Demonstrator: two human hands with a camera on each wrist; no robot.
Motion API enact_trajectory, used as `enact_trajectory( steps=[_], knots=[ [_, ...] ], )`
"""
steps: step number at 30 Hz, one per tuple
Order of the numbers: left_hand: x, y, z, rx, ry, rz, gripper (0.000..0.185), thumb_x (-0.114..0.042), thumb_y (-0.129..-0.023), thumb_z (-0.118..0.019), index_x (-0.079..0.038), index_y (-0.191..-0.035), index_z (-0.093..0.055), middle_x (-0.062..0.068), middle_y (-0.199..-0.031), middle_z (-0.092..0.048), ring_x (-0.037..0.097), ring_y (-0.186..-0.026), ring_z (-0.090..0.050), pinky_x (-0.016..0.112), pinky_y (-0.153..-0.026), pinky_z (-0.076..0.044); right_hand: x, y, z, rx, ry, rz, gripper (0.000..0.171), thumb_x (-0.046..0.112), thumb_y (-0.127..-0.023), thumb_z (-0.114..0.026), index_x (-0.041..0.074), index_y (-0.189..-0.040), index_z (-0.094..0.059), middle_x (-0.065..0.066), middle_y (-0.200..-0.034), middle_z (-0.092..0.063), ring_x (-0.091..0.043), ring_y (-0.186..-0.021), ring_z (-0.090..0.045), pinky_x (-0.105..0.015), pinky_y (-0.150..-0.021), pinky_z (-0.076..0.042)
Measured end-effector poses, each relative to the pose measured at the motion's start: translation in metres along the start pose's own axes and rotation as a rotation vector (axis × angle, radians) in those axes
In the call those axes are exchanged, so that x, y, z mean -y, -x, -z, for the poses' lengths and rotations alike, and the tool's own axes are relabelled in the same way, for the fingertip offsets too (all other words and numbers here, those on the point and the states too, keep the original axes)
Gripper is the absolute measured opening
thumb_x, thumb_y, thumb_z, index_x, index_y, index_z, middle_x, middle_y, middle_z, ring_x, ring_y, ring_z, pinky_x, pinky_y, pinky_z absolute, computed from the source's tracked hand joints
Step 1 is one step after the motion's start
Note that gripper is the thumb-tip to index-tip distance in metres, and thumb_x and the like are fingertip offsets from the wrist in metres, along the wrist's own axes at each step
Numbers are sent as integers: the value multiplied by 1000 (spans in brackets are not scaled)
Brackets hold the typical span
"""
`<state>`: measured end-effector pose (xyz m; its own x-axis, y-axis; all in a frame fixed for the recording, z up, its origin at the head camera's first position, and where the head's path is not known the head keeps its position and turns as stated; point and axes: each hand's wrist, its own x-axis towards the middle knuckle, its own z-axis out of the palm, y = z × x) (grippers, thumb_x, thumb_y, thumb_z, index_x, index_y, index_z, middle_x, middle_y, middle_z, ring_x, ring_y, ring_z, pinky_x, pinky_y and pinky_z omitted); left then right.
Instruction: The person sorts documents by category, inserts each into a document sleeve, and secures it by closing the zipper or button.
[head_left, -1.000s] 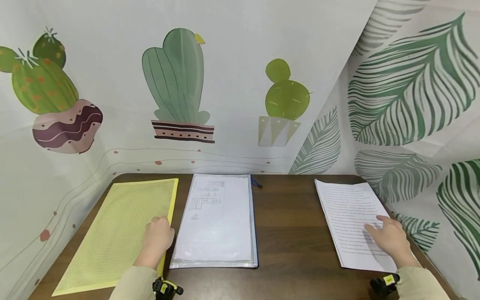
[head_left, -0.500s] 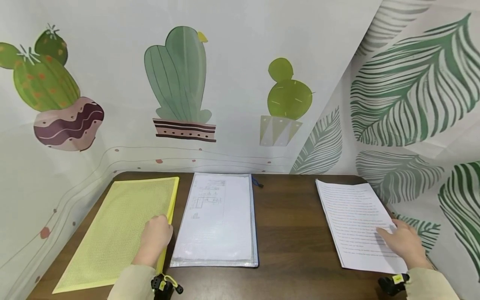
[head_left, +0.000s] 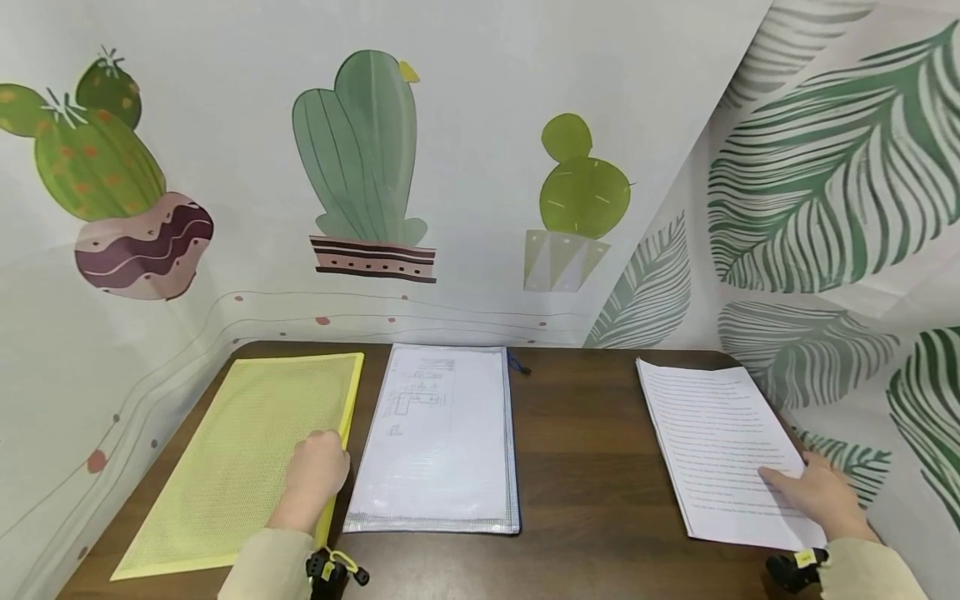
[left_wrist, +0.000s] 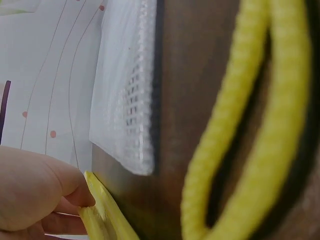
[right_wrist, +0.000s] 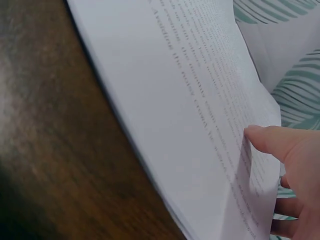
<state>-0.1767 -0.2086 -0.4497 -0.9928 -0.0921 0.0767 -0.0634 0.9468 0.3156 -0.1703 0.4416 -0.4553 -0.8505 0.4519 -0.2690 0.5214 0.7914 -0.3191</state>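
Observation:
On the left of the table lies a yellow mesh document pouch (head_left: pixel 232 450). My left hand (head_left: pixel 315 471) pinches its right border; the left wrist view shows the yellow edge (left_wrist: pixel 107 212) bunched between thumb and fingers. Over on the right is a stack of printed paper (head_left: pixel 712 433). My right hand (head_left: pixel 825 496) grips its right edge near the front corner. In the right wrist view the thumb (right_wrist: pixel 262 139) lies on the top sheet, while the other fingers (right_wrist: pixel 287 215) reach past the edge and partly out of sight behind it.
Between the two hands, a clear mesh zip pouch (head_left: pixel 435 450) with a drawing sheet inside lies flat, a blue pull cord (head_left: pixel 517 363) at its far right corner. The brown wooden table (head_left: pixel 585 483) meets a cactus-and-leaf patterned backdrop (head_left: pixel 480 167).
My right hand has slid right and nearer, from over the stack of paper to its right edge. The left hand keeps its hold on the yellow pouch; the view shifts slightly.

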Motion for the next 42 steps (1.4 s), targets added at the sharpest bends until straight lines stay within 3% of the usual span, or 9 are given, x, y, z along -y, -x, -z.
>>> enact_trajectory(
  steps=[9,20,30,33,36,42],
  knots=[
    [1,0,-4,-18,-31,-17,16,-4,-81,-59,12,-78,-62,20,-69,-55,35,-61,-56,44,-49,-47,0,-3,-2,-26,58,8,96,48,-79,-64,-23,-131,-25,-45,-127,-31,-60,-111,-37,-64,-90,-36],
    [1,4,-4,-18,-32,-8,15,-4,-80,-59,11,-78,-61,19,-69,-54,36,-63,-55,44,-48,-47,7,-1,-2,-13,49,-44,92,40,-78,-69,-23,-130,-25,-44,-124,-35,-57,-108,-41,-62,-88,-38],
    [-1,4,-4,-20,-30,-7,15,-3,-80,-58,11,-79,-61,20,-71,-55,37,-66,-55,47,-51,-48,3,-3,4,15,42,34,88,44,-72,-72,-29,-109,-40,-40,-96,-52,-40,-81,-54,-48,-72,-44],
    [0,4,-5,-21,-37,-9,15,-3,-81,-58,11,-78,-62,19,-70,-54,36,-65,-55,44,-49,-48,4,-5,5,0,4,50,84,40,-72,-73,-28,-110,-41,-37,-92,-54,-36,-77,-53,-43,-66,-44],
    [1,3,-5,-30,-40,-17,15,-3,-81,-58,11,-77,-62,18,-68,-54,35,-62,-55,42,-47,-47,7,-5,3,-28,-49,38,81,32,-74,-71,-27,-116,-36,-39,-98,-51,-38,-78,-54,-42,-65,-45],
    [4,-1,-5,-46,-6,-7,14,-2,-80,-57,10,-75,-57,17,-64,-52,31,-56,-54,39,-44,-45,15,1,4,-91,-121,-9,61,14,-86,-55,-25,-126,-30,-41,-106,-47,-41,-82,-54,-42,-64,-46]
  ],
)
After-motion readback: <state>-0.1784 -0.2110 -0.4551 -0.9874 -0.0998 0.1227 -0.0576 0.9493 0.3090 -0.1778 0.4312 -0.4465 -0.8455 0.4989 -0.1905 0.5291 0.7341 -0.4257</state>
